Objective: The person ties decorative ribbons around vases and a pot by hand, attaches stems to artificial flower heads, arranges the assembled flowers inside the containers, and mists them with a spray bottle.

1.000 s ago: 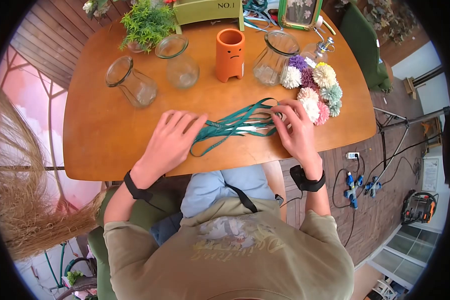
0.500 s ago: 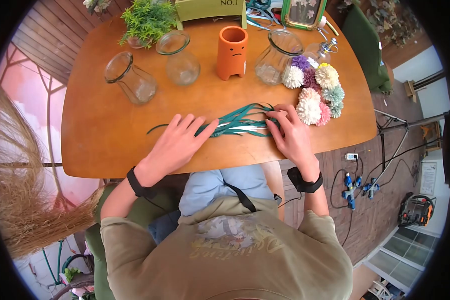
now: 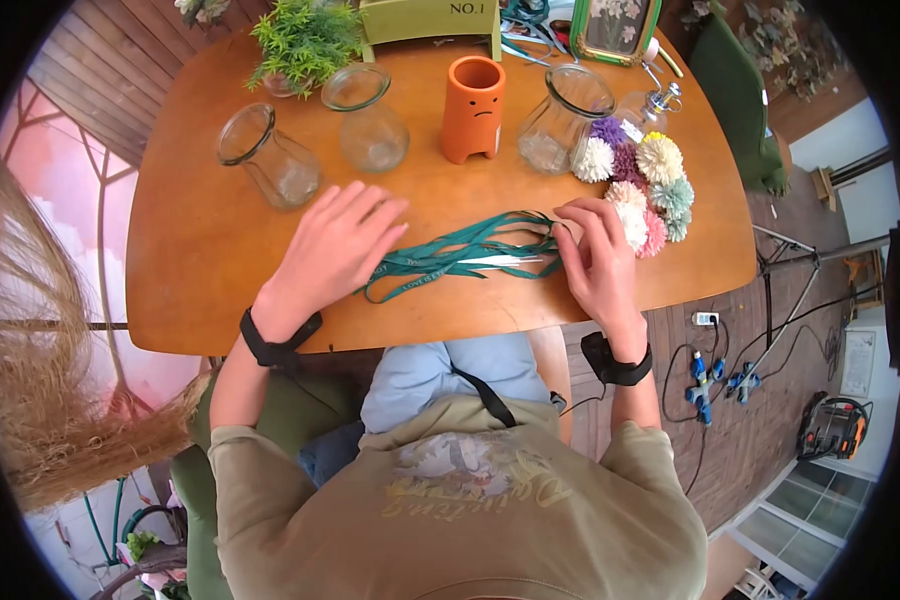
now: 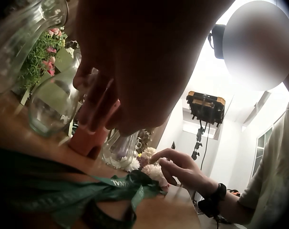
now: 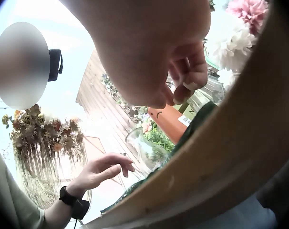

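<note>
A bundle of long green ribbons (image 3: 460, 255) with printed lettering lies across the front of the wooden table (image 3: 220, 260), white strips among them. At its right end my right hand (image 3: 600, 250) pinches the ribbons between thumb and fingers. My left hand (image 3: 335, 245) is over the left end, fingers extended and apart from one another, with ribbon loops spreading out beside the thumb. In the left wrist view the ribbons (image 4: 77, 191) show below the dark, shaded left hand (image 4: 135, 71). Curled fingers of the right hand (image 5: 154, 52) appear in the right wrist view.
Behind the ribbons stand glass vases (image 3: 375, 130) and an orange pot (image 3: 473, 110) with a frowning face. Pompom-like flowers (image 3: 635, 185) lie close by my right hand. A green plant (image 3: 305, 45), a green planter (image 3: 430, 25) and a picture frame (image 3: 615, 25) are farther back.
My left hand slid right along the ribbons, then moved back left and rose toward the vases. The loose left ribbon end now forms a loop nearer me. My right hand has stayed at the right end.
</note>
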`<state>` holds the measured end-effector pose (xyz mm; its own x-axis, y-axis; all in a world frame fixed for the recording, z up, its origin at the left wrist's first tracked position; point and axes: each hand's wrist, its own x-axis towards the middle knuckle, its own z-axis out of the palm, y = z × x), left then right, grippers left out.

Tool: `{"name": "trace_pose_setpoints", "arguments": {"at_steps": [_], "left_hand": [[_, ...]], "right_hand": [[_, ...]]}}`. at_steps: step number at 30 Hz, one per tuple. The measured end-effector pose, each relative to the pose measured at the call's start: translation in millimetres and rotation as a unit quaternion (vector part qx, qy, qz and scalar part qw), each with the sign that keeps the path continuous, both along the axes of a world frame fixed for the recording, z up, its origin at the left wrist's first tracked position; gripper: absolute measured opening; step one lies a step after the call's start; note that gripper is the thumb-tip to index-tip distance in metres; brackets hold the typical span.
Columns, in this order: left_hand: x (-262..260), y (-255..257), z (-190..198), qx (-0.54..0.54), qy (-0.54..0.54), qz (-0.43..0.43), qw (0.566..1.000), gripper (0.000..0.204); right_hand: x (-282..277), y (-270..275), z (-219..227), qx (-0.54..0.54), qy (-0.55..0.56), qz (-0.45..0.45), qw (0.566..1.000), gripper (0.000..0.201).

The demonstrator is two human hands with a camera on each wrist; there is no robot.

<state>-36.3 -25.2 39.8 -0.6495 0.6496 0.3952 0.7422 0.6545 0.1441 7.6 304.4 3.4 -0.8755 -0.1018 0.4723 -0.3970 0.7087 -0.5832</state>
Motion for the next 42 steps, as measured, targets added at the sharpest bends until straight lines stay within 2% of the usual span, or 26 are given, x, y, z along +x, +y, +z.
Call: {"name": "trace_pose_setpoints", "arguments": {"at_steps": [1,2,3,4,5,6,7,8,9,11,12,13,14,15,17,21,24,27,36,38,40,41,42], "left_hand": [[-4.6,0.1,0.7,0.001,0.001,0.004,1.0,0.026],[-9.5,0.7,1.3,0.05,0.011,0.018,0.999,0.022],[-13.1,1.3,1.7,0.098,0.021,0.031,0.994,0.018],[-15.4,1.5,1.7,0.099,0.021,0.032,0.994,0.018],[-16.7,1.9,1.3,0.14,0.004,0.032,0.99,0.016],[-16.7,2.1,0.5,0.18,-0.013,0.033,0.983,0.014],[-15.0,1.8,-0.3,0.181,-0.015,0.035,0.983,0.014],[-12.1,2.5,-1.6,0.178,-0.06,0.021,0.982,0.014],[-9.6,4.6,-2.6,0.176,-0.104,0.006,0.979,0.015],[-4.5,12.9,-6.9,0.157,-0.103,-0.017,0.982,0.017],[-2.5,16.7,-10.0,0.138,-0.097,-0.036,0.985,0.02],[-0.4,18.8,-16.7,0.088,-0.1,-0.042,0.99,0.028],[2.5,22.4,-20.3,0.088,-0.1,-0.042,0.99,0.028],[5.9,26.8,-23.2,0.056,-0.103,-0.062,0.991,0.032],[12.2,30.2,-30.7,-0.004,-0.13,-0.08,0.988,0.039],[18.7,30.3,-38.9,-0.035,-0.106,-0.08,0.99,0.033],[19.7,24.3,-40.0,-0.034,-0.107,-0.076,0.991,0.025],[20.3,19.5,-39.6,-0.028,-0.07,-0.068,0.995,0.016],[31.6,11.3,-19.4,0.058,-0.122,-0.075,0.988,0.009],[34.2,10.7,-16.1,0.081,-0.118,-0.09,0.986,0.011],[37.6,11.9,-12.1,0.101,-0.11,-0.095,0.984,0.012],[38.6,12.9,-9.8,0.122,-0.103,-0.099,0.982,0.014],[38.6,13.8,-6.2,0.122,-0.104,-0.097,0.982,0.014]], "right_hand": [[-3.5,0.1,4.2,-0.003,0.031,0.004,0.999,0.02],[-6.7,-0.1,11.6,-0.001,0.033,0.007,0.999,0.02],[-9.6,-0.4,20.1,0.014,0.061,-0.025,0.998,0.02],[-12.8,0.2,24.4,0.029,0.089,-0.058,0.994,0.02],[-24.1,10.3,19.3,0.035,0.139,-0.07,0.987,0.03],[-32.9,13.6,23.9,0.036,0.138,-0.068,0.987,0.03],[-40.0,14.7,32.4,-0.005,0.114,-0.099,0.989,0.04],[-46.6,14.6,39.6,-0.045,0.09,-0.13,0.986,0.051],[-54.5,14.5,45.0,-0.045,0.089,-0.131,0.986,0.051],[-70.1,14.4,54.3,-0.004,0.026,-0.145,0.989,0.071],[-77.2,13.0,57.9,-0.003,0.026,-0.145,0.989,0.071],[-83.9,10.6,61.0,0.001,-0.048,-0.137,0.989,0.076],[-90.2,8.7,62.5,0.005,-0.121,-0.128,0.984,0.081],[-96.9,10.0,56.9,0.006,-0.121,-0.127,0.984,0.081],[-108.7,13.9,40.2,-0.05,0.009,-0.079,0.996,0.078],[-109.7,12.0,37.4,-0.039,0.02,-0.102,0.994,0.072],[-97.5,2.8,43.4,-0.012,-0.019,-0.133,0.991,0.065],[-85.7,-3.6,41.9,-0.007,-0.008,-0.119,0.993,0.06],[-47.2,-35.8,34.0,0.006,0.005,-0.069,0.998,0.059],[-40.8,-33.5,27.5,-0.017,-0.007,-0.063,0.998,0.055],[-30.5,-26.3,19.6,-0.066,0.018,-0.099,0.993,0.045],[-23.7,-22.7,17.3,-0.043,0.02,-0.11,0.993,0.033],[-15.7,-23.2,16.3,-0.043,0.019,-0.108,0.993,0.033]]}}
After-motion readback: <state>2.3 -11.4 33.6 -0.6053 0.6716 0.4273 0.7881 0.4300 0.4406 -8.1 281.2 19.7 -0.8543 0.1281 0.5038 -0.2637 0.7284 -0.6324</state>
